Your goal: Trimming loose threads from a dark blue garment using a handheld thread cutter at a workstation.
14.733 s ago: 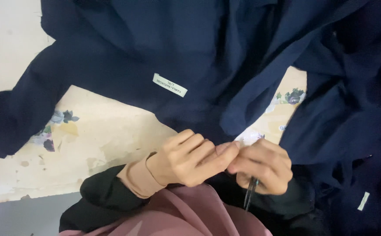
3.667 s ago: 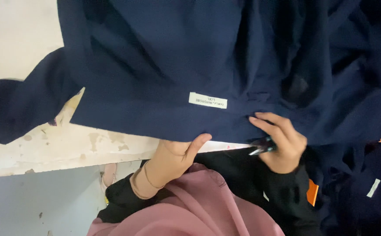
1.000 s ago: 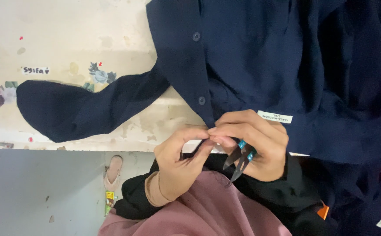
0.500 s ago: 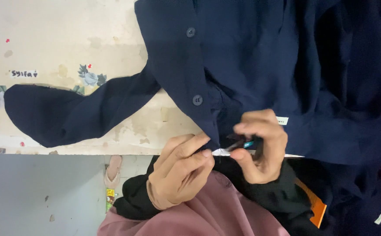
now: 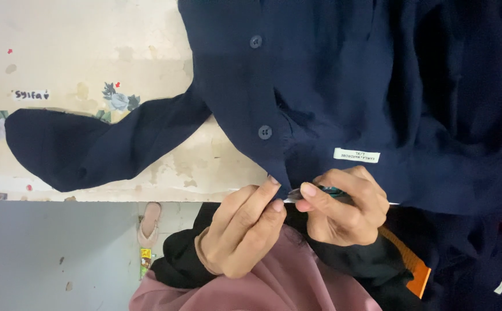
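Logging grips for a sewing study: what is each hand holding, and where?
Left hand pinches the navy shirt at its bottom hem corner; right hand grips small snips by the handle.

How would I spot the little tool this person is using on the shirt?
Start at the big navy shirt spread over the worn pale table and follow its buttoned front edge down to the bottom corner. The left hand pinches that corner; the right hand beside it holds the small snips. They are the only teal-and-metal thing among dark cloth.

Navy buttoned garment (image 5: 343, 86) spread flat, hem at table edge (image 5: 118, 194).
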